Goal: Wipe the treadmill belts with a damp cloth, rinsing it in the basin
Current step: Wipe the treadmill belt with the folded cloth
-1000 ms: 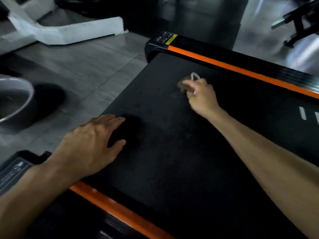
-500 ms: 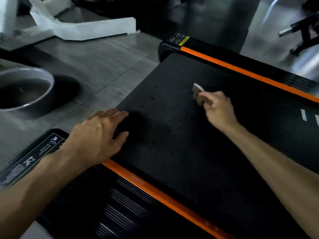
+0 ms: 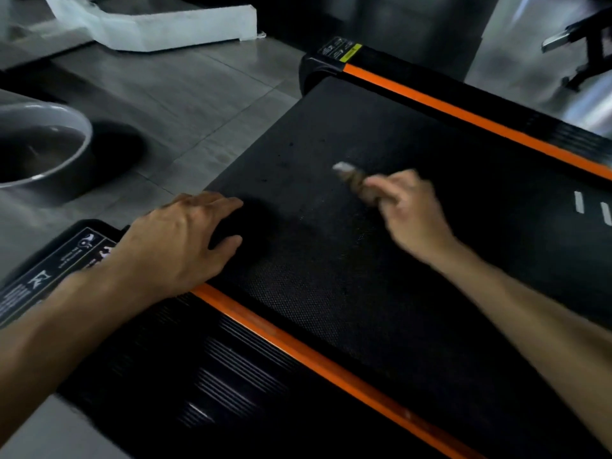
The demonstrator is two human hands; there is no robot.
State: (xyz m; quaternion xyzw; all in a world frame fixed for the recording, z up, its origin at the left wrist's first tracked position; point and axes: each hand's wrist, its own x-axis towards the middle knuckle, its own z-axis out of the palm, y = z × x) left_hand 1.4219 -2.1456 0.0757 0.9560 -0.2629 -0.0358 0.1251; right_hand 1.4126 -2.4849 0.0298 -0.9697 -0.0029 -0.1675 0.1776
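On the black treadmill belt, the right hand grips a small brownish cloth while the left hand rests flat at the belt's edge, a grey basin on the floor nearby.

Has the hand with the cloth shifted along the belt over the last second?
Yes. The right hand gripping the cloth has drawn back from the far orange rail toward mid-belt, nearer the person. The left hand stays planted at the belt's near edge.

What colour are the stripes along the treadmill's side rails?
Bright orange stripes, one beside each black side rail, clearest in the head view.
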